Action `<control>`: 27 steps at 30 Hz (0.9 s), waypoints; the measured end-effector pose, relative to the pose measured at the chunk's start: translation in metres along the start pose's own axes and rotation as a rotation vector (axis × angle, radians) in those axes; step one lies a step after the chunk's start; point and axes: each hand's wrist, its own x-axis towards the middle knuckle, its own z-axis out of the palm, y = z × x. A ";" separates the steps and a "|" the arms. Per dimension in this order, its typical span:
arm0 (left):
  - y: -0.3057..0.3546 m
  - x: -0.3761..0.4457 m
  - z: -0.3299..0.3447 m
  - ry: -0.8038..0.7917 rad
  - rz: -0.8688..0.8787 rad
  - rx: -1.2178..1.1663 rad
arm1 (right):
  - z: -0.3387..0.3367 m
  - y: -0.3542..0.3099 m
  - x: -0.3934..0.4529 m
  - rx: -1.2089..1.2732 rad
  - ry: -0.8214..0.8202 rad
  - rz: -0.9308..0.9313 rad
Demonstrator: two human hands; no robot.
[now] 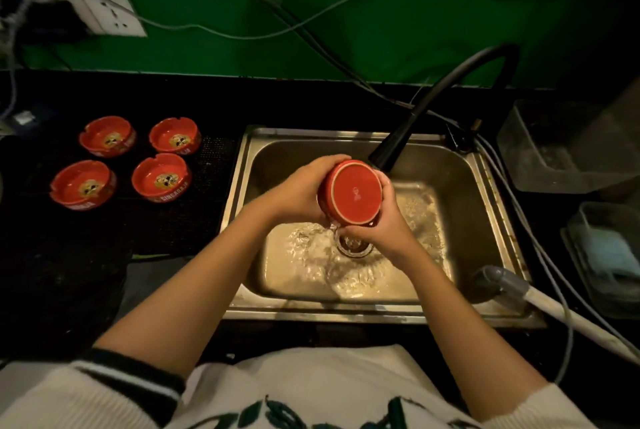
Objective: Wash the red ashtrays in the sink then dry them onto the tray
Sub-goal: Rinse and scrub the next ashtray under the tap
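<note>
Ashtray (353, 195) gripped base-up, both hands' fingers (332, 160) clamped round it over sink (242, 169), likely draining rinse water.

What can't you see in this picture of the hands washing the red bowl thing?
All in the head view:
- Inside of the held ashtray: faces away; only its base shows.
- Fingertips of the left hand and right hand: hidden behind the ashtray.
- Drain: partly hidden by the right hand.
- Tray under the four ashtrays: too dark.
</note>
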 end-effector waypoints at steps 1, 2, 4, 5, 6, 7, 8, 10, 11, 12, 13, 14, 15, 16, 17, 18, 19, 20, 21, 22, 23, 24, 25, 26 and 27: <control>0.000 -0.002 -0.008 -0.022 -0.012 -0.005 | 0.001 -0.004 0.000 0.031 -0.032 0.021; -0.001 -0.004 -0.014 -0.043 -0.032 -0.017 | 0.002 -0.006 0.001 0.058 -0.067 0.038; -0.004 -0.012 -0.021 -0.072 -0.066 -0.044 | 0.007 -0.010 0.001 0.097 -0.120 0.074; -0.006 -0.016 -0.023 -0.077 -0.077 -0.061 | 0.011 -0.013 0.001 0.110 -0.144 0.096; -0.009 -0.021 -0.024 -0.076 -0.086 -0.089 | 0.014 -0.015 0.000 0.130 -0.171 0.120; -0.011 -0.026 -0.026 -0.072 -0.097 -0.129 | 0.017 -0.017 0.000 0.175 -0.200 0.150; -0.014 -0.031 -0.029 -0.069 -0.113 -0.177 | 0.020 -0.019 0.000 0.252 -0.229 0.186; -0.020 -0.041 -0.032 -0.081 -0.153 -0.300 | 0.028 -0.023 0.000 0.452 -0.304 0.253; -0.022 -0.047 -0.032 -0.086 -0.169 -0.376 | 0.034 -0.023 0.000 0.538 -0.353 0.276; -0.025 -0.051 -0.031 -0.078 -0.186 -0.452 | 0.042 -0.023 0.001 0.614 -0.405 0.290; -0.029 -0.056 -0.028 -0.048 -0.205 -0.513 | 0.050 -0.021 0.003 0.690 -0.442 0.302; -0.033 -0.060 -0.024 0.003 -0.230 -0.555 | 0.059 -0.019 0.005 0.754 -0.454 0.322; -0.038 -0.065 -0.021 0.062 -0.264 -0.582 | 0.067 -0.017 0.007 0.790 -0.441 0.354; -0.043 -0.071 -0.019 0.119 -0.299 -0.605 | 0.074 -0.015 0.010 0.785 -0.416 0.390; -0.050 -0.077 -0.018 0.169 -0.330 -0.622 | 0.082 -0.014 0.014 0.742 -0.396 0.426; -0.057 -0.084 -0.019 0.214 -0.354 -0.631 | 0.091 -0.013 0.018 0.649 -0.370 0.467; -0.066 -0.091 -0.021 0.255 -0.377 -0.626 | 0.099 -0.010 0.024 0.512 -0.327 0.511; -0.076 -0.100 -0.025 0.287 -0.400 -0.611 | 0.108 -0.008 0.030 0.339 -0.267 0.550; -0.086 -0.110 -0.031 0.311 -0.426 -0.582 | 0.116 -0.005 0.035 0.153 -0.199 0.575; -0.096 -0.121 -0.038 0.324 -0.457 -0.535 | 0.124 -0.001 0.040 -0.031 -0.136 0.583; -0.106 -0.132 -0.046 0.334 -0.492 -0.472 | 0.131 0.005 0.045 -0.207 -0.093 0.577; -0.117 -0.145 -0.056 0.349 -0.534 -0.400 | 0.137 0.011 0.050 -0.368 -0.087 0.562; -0.126 -0.158 -0.066 0.368 -0.576 -0.328 | 0.142 0.015 0.053 -0.504 -0.113 0.539; -0.135 -0.171 -0.077 0.389 -0.625 -0.257 | 0.149 0.018 0.056 -0.607 -0.155 0.523; -0.144 -0.185 -0.087 0.407 -0.683 -0.193 | 0.155 0.021 0.059 -0.681 -0.196 0.512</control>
